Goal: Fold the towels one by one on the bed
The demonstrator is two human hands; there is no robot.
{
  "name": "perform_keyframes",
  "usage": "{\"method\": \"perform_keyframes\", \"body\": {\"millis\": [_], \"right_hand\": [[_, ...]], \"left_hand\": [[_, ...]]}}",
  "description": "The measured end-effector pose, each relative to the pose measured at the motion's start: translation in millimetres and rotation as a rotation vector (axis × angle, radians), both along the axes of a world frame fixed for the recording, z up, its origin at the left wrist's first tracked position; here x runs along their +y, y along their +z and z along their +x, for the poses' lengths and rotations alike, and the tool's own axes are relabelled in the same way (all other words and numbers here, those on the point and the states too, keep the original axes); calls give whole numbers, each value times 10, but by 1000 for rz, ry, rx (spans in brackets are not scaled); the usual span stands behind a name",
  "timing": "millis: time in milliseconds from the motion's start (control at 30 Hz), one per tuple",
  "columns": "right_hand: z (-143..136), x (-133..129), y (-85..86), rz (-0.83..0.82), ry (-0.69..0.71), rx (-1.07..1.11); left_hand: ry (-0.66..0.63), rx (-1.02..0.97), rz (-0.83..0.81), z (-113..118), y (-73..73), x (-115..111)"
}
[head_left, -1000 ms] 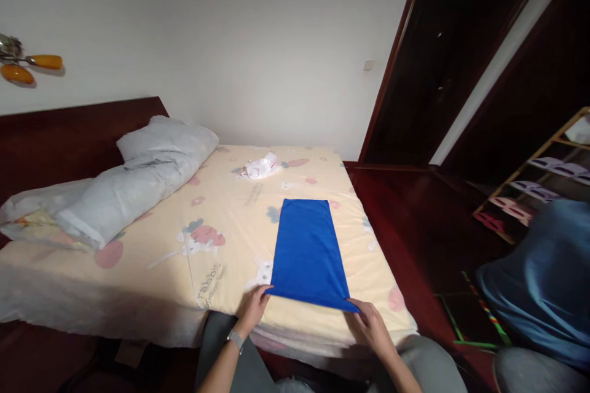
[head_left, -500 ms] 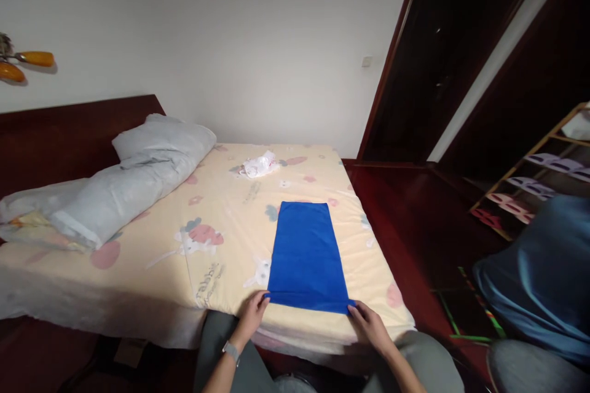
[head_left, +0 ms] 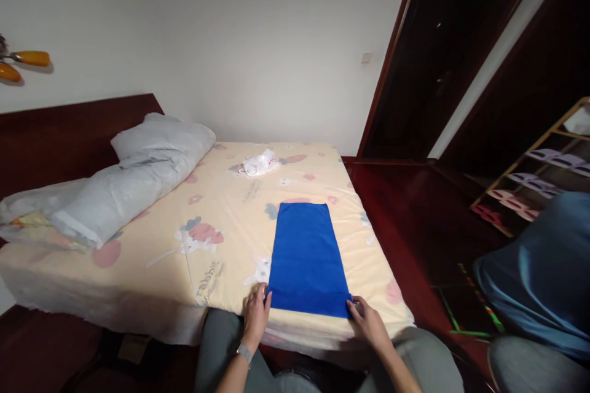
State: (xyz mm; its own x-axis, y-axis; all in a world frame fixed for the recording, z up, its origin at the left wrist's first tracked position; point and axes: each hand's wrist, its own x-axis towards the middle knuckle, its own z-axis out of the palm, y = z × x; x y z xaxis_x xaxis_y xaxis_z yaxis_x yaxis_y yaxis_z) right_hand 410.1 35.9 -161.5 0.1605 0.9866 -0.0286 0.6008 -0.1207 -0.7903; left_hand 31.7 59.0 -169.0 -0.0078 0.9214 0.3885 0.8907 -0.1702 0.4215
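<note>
A blue cloth (head_left: pixel 306 252) lies flat on the bed, long and narrow, with a folded strip along its near edge. My left hand (head_left: pixel 256 314), with a watch on the wrist, is at the near left corner, thumb and fingers closed on the cloth's edge. At the near right corner, my right hand (head_left: pixel 367 321) pinches the cloth between thumb and fingers. The fingertips partly hide both corners.
The bed (head_left: pixel 152 273) has a patterned cream sheet. Grey bedding (head_left: pixel 152 159) lies at the left by the headboard (head_left: pixel 78 129). A white plastic bag (head_left: pixel 259 163) rests farther back. To the right are a shoe rack (head_left: pixel 530 159) and a person in blue (head_left: pixel 539 276).
The near edge of the cloth is folded over in a wider, flatter strip. My left hand has turned more upright and moved slightly up along the cloth's left edge. The right hand has barely moved.
</note>
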Motion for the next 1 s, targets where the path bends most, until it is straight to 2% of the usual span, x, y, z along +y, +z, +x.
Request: {"method": "perform_keyframes", "body": {"millis": [333, 467, 567, 633, 700, 800, 867, 933, 1000], "right_hand": [[-172, -46, 50, 69, -34, -489], [-171, -68, 48, 65, -25, -569], [-138, -63, 37, 105, -88, -639], [-123, -61, 57, 195, -119, -697], [-130, -69, 94, 324, -42, -702], [-167, -92, 110, 450, 277, -661], [-176, -101, 56, 430, 449, -663], [-149, -95, -43, 356, 491, -667], [-93, -74, -147, 287, 456, -653]], "left_hand": [[16, 121, -3, 64, 68, -27], [27, 139, 28, 51, 123, -40], [-19, 133, 96, 28, 154, -60], [-86, 131, 129, 28, 185, -85], [-199, 159, 128, 50, 232, -122], [-431, 255, 60, 106, 322, -176], [-538, 308, -16, 128, 374, -184], [-580, 319, -92, 121, 400, -161], [-585, 299, -143, 88, 389, -121]]}}
